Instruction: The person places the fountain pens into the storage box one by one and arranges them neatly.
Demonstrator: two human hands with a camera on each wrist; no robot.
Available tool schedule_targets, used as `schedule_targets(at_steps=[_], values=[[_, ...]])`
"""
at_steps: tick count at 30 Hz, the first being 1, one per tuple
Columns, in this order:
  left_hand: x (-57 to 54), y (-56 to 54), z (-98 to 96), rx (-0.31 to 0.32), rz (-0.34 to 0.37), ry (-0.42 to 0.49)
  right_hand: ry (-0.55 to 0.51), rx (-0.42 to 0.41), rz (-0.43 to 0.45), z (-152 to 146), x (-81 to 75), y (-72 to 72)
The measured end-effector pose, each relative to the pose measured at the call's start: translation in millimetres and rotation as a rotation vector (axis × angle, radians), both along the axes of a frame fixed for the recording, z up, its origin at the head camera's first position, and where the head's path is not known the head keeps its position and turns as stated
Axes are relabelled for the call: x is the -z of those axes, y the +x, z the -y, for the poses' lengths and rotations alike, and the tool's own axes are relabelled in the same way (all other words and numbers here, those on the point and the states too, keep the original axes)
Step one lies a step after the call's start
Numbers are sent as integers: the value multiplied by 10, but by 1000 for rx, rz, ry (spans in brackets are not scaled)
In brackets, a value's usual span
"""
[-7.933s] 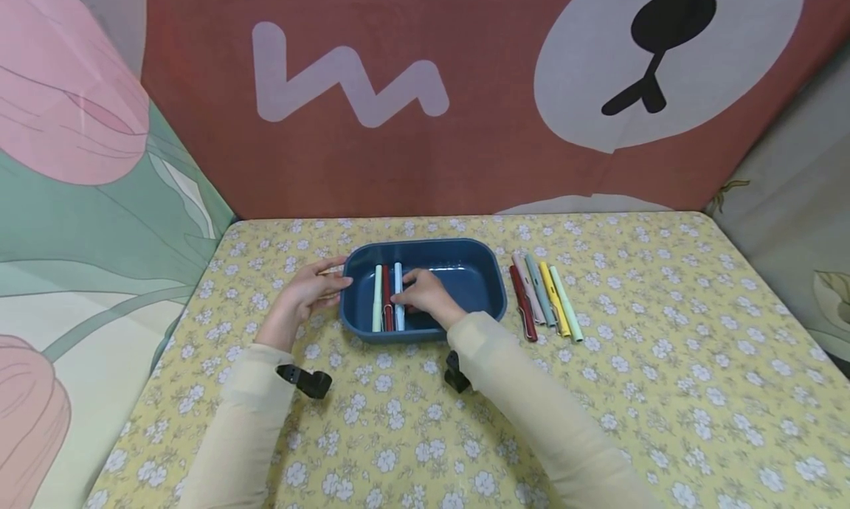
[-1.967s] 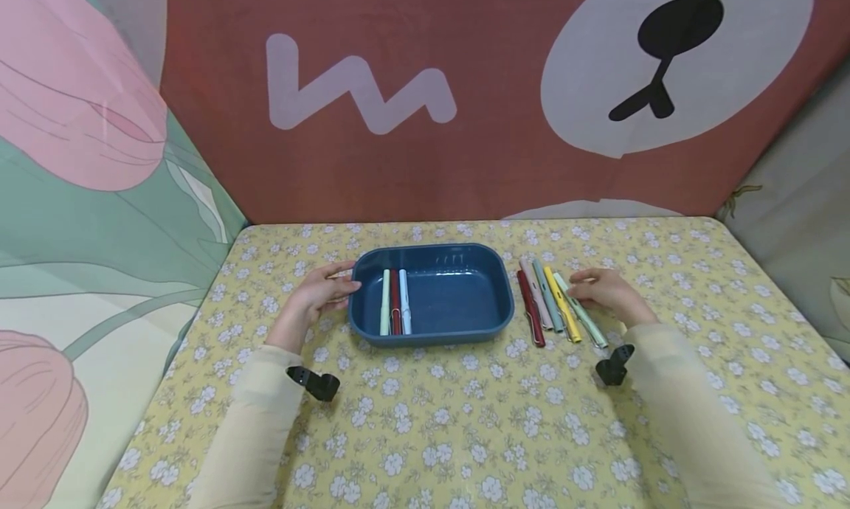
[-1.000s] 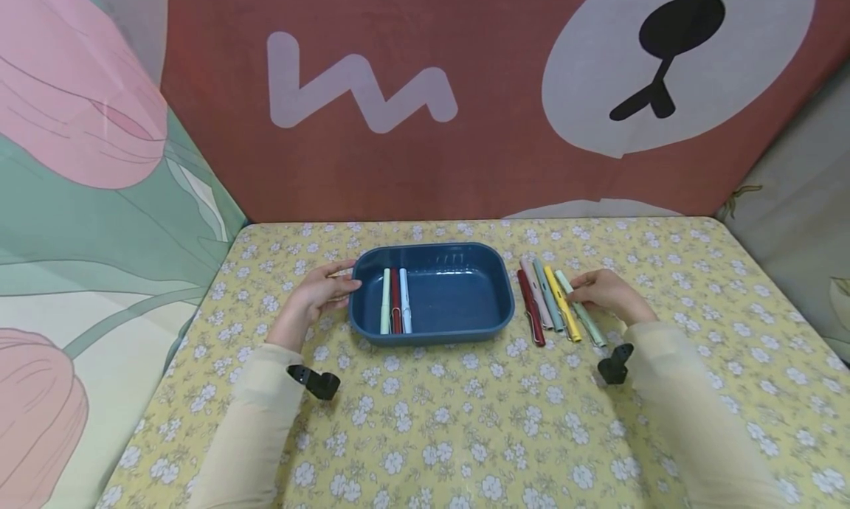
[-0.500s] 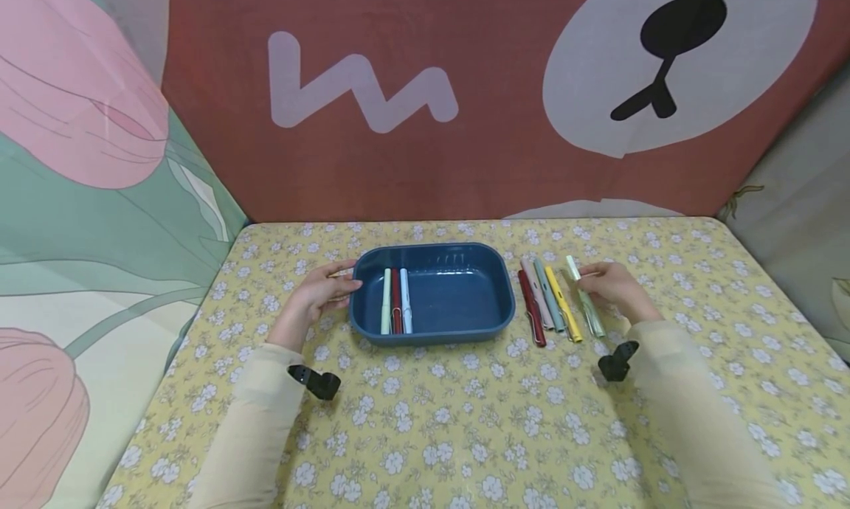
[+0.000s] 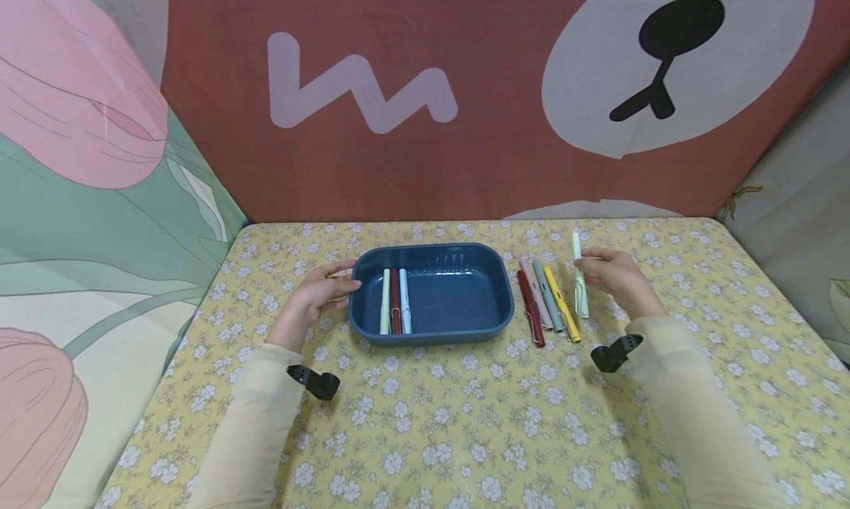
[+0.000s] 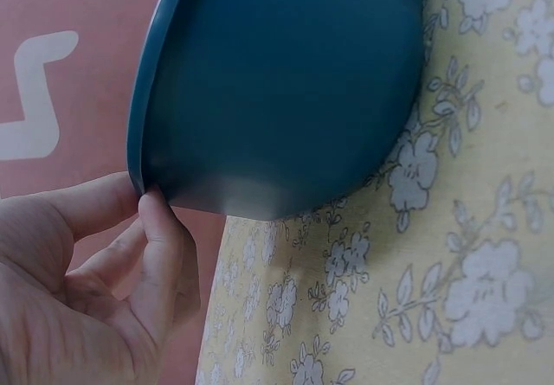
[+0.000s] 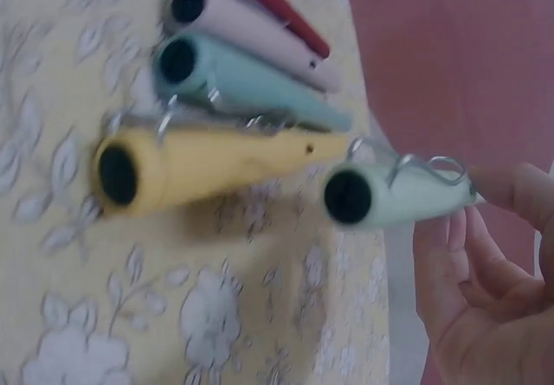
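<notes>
My left hand (image 5: 323, 291) pinches the left rim of a dark blue plastic tray (image 5: 458, 299) between thumb and fingers, seen close up in the left wrist view. Inside the tray, side by side at its left, lie a light green pen (image 5: 385, 302), a red pen (image 5: 395, 302) and a light blue pen (image 5: 406, 302). Off to the right, my right hand (image 5: 616, 276) holds another pale green pen (image 7: 407, 196) by thumb and fingers, its metal clip showing and its dark round end towards the wrist camera. This pen is raised above the table beside the remaining pens.
Between tray and right hand lie a dark red pen (image 5: 531, 310), a pink pen (image 5: 536, 293), a blue-green pen (image 5: 548, 296) and a yellow pen (image 5: 563, 306). They rest on a yellow flowered tablecloth (image 5: 465, 420). A printed red cloth (image 5: 425, 170) rises behind the table.
The light blue pen was released in the tray. My right hand moved to the row at the right, took the pale green pen and lifted it upright in view. The left hand stayed at the rim.
</notes>
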State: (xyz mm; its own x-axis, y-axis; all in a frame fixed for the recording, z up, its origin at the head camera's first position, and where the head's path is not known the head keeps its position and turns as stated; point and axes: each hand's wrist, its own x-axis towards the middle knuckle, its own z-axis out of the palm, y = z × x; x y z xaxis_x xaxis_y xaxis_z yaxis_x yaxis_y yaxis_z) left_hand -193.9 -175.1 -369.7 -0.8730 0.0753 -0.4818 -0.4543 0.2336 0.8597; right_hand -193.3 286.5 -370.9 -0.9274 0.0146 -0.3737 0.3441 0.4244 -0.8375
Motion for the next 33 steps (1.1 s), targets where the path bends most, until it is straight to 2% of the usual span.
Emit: schedule_targets(at_steps=[3,6,10,14,22,31,33], values=[[-9,2,0,0,2,-1,-62,32,-3,25,-28,-20],[-9,2,0,0,2,-5,-186,76,-10,66,-54,-39],[-4,1,-2,0,1,-6,-414,131,-19,151,-97,-44],[-4,2,2,2,2,-4,-523,139,-25,264,-148,-40],[-2,-5,9,3,6,-4,-575,100,-30,497,-248,-46],[0,-9,6,-2,18,0,-485,38,-50,763,-286,-86],[2,-8,7,-2,20,1,-473,44,-47,818,-292,-94]])
